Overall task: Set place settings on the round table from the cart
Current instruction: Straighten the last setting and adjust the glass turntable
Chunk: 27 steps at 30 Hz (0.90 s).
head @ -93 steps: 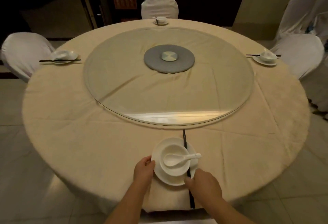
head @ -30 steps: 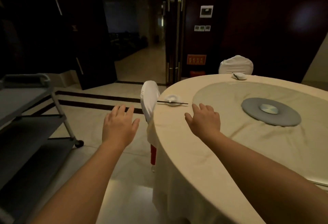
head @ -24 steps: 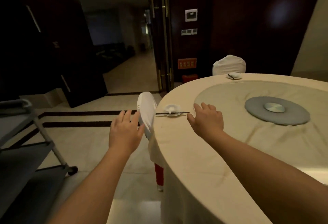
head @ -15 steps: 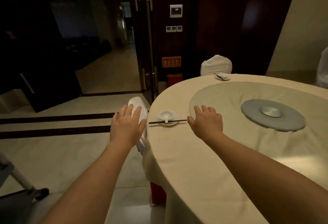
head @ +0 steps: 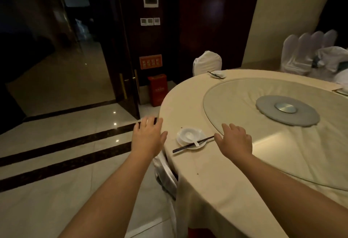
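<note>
The round table (head: 226,171) with a cream cloth fills the right half of the head view. A place setting lies near its left edge: a white plate (head: 201,140) with a bowl and a white spoon (head: 191,137), and black chopsticks (head: 192,144) beside it. My left hand (head: 147,138) hovers open, left of the plate, above a white-covered chair (head: 165,173). My right hand (head: 235,141) hovers open over the cloth, right of the chopsticks. Both hands hold nothing. A second setting (head: 217,74) sits at the far edge. The cart is out of view.
A glass turntable (head: 235,102) with a grey hub (head: 287,109) covers the table's middle. A white-covered chair (head: 207,62) stands behind the far setting, more covered chairs (head: 308,53) at the back right. A red box (head: 157,90) stands by the dark door.
The view has swung right and come closer to the left setting; the cart has left the view. Both hands stay open and now flank the plate.
</note>
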### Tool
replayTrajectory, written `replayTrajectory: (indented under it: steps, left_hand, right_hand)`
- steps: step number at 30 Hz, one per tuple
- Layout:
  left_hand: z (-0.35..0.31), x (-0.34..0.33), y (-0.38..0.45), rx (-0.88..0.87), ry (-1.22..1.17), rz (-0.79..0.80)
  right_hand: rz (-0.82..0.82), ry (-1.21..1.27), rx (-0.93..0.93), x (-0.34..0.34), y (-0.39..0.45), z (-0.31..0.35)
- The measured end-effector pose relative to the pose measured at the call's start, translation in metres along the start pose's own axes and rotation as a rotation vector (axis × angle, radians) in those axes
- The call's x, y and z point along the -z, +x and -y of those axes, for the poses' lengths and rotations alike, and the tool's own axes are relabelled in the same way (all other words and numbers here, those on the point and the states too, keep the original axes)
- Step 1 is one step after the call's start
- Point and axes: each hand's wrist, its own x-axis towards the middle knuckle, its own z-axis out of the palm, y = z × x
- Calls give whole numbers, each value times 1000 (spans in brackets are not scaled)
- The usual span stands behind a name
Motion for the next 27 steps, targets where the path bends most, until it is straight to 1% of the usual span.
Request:
replayTrajectory:
  steps: [5,9,14,18,19,22,25,26,27]
  left_hand:
    - [21,-29,65,-213,-10,17]
    - [22,-65,138,-318,-57,57]
    - [14,-119,216,-452,-67,167]
    - [6,-150,265,-521,-90,244]
    - [2,-159,274,-543,-79,257]
    - [-24,-180,295,-693,-8,258]
    - [-55,-193,310,-884,-97,223]
    - [-63,-200,314,-945,-99,153]
    - [-68,-206,319,-973,-122,122]
  right_hand:
    - [-33,-38,-149,-24,33,23]
    - [-72,-25,-281,-55,74,26]
    - [-60,98,-564,-104,110,17]
    - [-27,251,-829,-128,102,19]
    - [-1,241,-874,-134,96,19]
    - [115,115,-940,-148,85,24]
    - [171,138,-1052,-147,92,20]
    - [191,156,-1097,-144,97,17]
    - [209,165,-1132,-142,102,14]
